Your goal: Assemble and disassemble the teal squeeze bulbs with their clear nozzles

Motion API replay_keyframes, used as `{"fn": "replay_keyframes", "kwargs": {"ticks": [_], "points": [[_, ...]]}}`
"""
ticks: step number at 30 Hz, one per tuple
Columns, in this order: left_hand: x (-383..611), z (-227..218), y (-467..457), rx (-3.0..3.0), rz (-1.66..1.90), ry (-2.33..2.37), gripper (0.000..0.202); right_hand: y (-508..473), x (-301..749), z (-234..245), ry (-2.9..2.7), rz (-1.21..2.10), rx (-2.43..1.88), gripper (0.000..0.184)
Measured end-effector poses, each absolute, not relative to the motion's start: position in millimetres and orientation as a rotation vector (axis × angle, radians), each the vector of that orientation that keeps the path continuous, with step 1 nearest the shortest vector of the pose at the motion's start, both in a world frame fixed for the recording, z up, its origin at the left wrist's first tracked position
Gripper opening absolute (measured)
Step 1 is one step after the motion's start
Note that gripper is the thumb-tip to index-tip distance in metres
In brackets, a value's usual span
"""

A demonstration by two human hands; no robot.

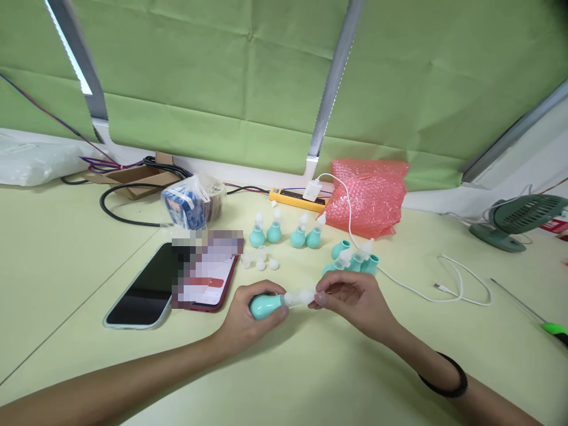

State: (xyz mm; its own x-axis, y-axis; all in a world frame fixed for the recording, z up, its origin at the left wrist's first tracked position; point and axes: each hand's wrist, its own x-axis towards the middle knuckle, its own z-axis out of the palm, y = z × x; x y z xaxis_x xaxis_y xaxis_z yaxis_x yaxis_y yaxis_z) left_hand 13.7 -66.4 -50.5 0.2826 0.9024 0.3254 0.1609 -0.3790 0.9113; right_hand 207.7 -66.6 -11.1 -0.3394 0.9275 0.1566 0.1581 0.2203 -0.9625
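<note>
Head camera looks down on a teal rubber bulb with a translucent nozzle, held low over the pale yellow table near its front edge, lying sideways between both hands. Just behind it sit a few loose white caps and, to the right, a small heap of bulbs lying on their sides; farther back, four finished bulbs stand upright in a row. Left of the caps lie a red-cased phone and, beside it, a dark-screened phone. A pink bubble-wrap bag, a yellow power strip and a white cable fill the back and right, with a green fan at the far right. Nothing lies between the camera and the bulb; only the fingers cover part of it. The left hand wraps closed around the bulb's body, the forearm coming in from the lower left. The right hand pinches the nozzle tip between thumb and fingertips, its wrist bent inward and wearing a black band.
</note>
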Motion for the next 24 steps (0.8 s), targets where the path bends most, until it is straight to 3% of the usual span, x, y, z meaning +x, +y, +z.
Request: {"fn": "replay_keyframes", "kwargs": {"ticks": [24], "points": [[14.8, -54.5, -69.2, 1.991, 1.165, 0.863, 0.017, -56.8, 210.7, -19.5, -1.739, 1.491, -0.924, 0.02]]}}
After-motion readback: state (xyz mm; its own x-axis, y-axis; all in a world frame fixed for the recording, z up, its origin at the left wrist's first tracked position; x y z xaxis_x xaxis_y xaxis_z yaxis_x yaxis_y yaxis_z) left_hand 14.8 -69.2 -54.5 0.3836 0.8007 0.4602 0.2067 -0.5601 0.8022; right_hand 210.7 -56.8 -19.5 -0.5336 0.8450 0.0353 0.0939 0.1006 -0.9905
